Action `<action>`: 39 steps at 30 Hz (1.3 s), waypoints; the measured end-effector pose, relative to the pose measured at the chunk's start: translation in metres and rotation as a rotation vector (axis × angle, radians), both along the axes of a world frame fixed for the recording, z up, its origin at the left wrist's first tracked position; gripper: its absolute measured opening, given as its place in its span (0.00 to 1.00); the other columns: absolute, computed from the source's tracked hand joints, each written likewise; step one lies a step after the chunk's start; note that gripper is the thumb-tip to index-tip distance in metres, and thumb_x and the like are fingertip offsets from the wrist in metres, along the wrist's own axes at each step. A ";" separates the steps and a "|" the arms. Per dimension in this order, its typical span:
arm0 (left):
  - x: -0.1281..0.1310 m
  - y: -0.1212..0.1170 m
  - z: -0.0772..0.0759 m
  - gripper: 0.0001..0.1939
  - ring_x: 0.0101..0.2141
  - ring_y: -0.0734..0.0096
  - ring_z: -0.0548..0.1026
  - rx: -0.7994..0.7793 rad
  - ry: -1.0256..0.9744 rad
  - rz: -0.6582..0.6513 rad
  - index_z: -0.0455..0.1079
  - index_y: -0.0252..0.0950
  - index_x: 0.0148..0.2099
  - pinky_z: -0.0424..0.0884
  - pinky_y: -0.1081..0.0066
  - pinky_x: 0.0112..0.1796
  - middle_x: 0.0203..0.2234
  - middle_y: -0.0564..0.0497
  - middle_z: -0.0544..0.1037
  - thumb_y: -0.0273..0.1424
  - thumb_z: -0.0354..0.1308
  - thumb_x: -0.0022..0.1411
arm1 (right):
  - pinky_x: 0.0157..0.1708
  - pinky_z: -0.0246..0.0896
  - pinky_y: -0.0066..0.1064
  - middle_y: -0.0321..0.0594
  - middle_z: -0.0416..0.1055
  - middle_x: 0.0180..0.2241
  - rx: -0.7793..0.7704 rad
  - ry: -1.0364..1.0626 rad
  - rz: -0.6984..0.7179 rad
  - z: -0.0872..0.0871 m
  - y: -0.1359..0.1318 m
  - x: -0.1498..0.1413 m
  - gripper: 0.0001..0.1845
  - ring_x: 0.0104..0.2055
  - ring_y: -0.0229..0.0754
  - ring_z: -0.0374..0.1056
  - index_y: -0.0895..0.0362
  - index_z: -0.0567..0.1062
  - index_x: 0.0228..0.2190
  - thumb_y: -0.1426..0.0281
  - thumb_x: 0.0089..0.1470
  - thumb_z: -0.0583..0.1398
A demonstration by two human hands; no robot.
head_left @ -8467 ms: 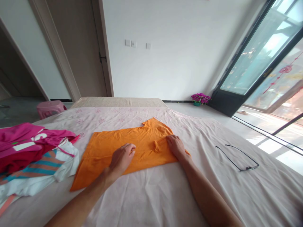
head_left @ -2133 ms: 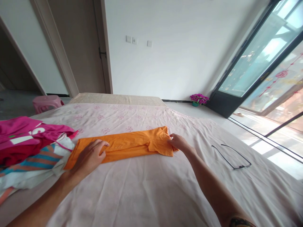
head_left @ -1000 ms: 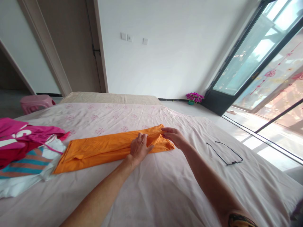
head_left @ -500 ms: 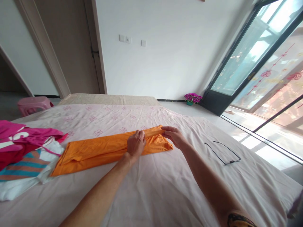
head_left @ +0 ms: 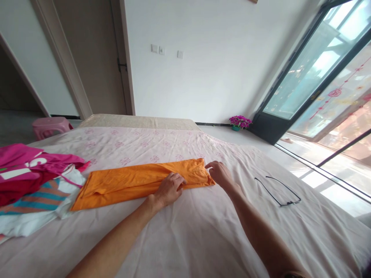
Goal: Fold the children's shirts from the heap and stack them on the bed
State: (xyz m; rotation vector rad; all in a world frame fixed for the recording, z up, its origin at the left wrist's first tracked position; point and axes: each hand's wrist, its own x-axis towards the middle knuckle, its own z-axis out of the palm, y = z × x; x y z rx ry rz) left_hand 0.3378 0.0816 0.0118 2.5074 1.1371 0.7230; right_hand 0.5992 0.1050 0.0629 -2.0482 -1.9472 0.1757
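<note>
An orange garment (head_left: 124,183), folded into a long narrow strip, lies flat across the bedsheet (head_left: 185,235). On its near edge, right of the middle, rests my left hand (head_left: 169,189), fingers loosely bent and spread on the cloth without a grip. My right hand (head_left: 220,174) is just beyond the strip's right end. Its fingers are apart and slightly curled toward the cloth, holding nothing; whether a fingertip touches the edge I cannot tell.
At the left lies a heap with a pink garment (head_left: 55,164) and a white, blue-striped garment (head_left: 43,199). Eyeglasses (head_left: 285,202) lie on the sheet at the right. Past the bed stand a pink stool (head_left: 52,125), a pot of purple flowers (head_left: 240,121) and a glass door (head_left: 298,77).
My left hand has loosened its hold and slid toward me. My right hand has let go of the upper layer and moved off the end, and that raised layer now lies flat.
</note>
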 end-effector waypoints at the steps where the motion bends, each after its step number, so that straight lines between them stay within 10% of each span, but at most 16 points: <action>1: -0.004 -0.001 0.000 0.15 0.47 0.66 0.71 -0.026 -0.064 -0.028 0.71 0.42 0.47 0.67 0.67 0.50 0.43 0.51 0.76 0.23 0.55 0.59 | 0.51 0.60 0.36 0.41 0.75 0.49 0.078 -0.038 0.038 0.001 0.002 -0.009 0.22 0.53 0.47 0.67 0.53 0.80 0.43 0.77 0.52 0.52; 9: -0.094 -0.001 0.004 0.20 0.47 0.64 0.72 0.057 0.024 0.193 0.70 0.40 0.48 0.67 0.65 0.51 0.43 0.48 0.75 0.18 0.51 0.55 | 0.66 0.42 0.47 0.46 0.50 0.68 0.015 -0.239 0.438 -0.046 0.018 -0.059 0.32 0.71 0.50 0.42 0.57 0.55 0.66 0.57 0.67 0.45; 16: -0.216 -0.022 -0.003 0.24 0.47 0.62 0.72 0.067 0.351 0.573 0.70 0.37 0.47 0.66 0.64 0.48 0.43 0.46 0.75 0.14 0.49 0.50 | 0.66 0.42 0.48 0.47 0.47 0.69 0.025 -0.347 0.427 -0.074 0.026 -0.050 0.33 0.71 0.52 0.42 0.57 0.53 0.68 0.55 0.68 0.42; 23: -0.284 -0.020 -0.006 0.12 0.41 0.62 0.73 0.234 0.345 0.721 0.70 0.39 0.38 0.65 0.66 0.44 0.37 0.48 0.76 0.21 0.47 0.58 | 0.66 0.44 0.48 0.45 0.48 0.69 0.049 -0.358 0.407 -0.075 0.026 -0.052 0.33 0.70 0.51 0.45 0.55 0.53 0.67 0.55 0.67 0.42; 32: -0.283 -0.019 0.018 0.13 0.36 0.58 0.75 0.131 0.462 0.754 0.74 0.41 0.31 0.62 0.63 0.39 0.32 0.49 0.79 0.22 0.49 0.53 | 0.65 0.44 0.44 0.46 0.54 0.67 -0.038 -0.271 0.380 -0.047 0.022 -0.058 0.30 0.69 0.49 0.49 0.56 0.61 0.64 0.58 0.68 0.43; 39: -0.228 0.018 0.021 0.22 0.45 0.67 0.77 -0.079 0.120 0.633 0.76 0.42 0.42 0.67 0.71 0.47 0.43 0.53 0.81 0.22 0.42 0.59 | 0.66 0.39 0.44 0.45 0.50 0.68 0.009 -0.189 0.482 -0.022 0.027 -0.110 0.32 0.71 0.47 0.41 0.56 0.56 0.66 0.55 0.68 0.41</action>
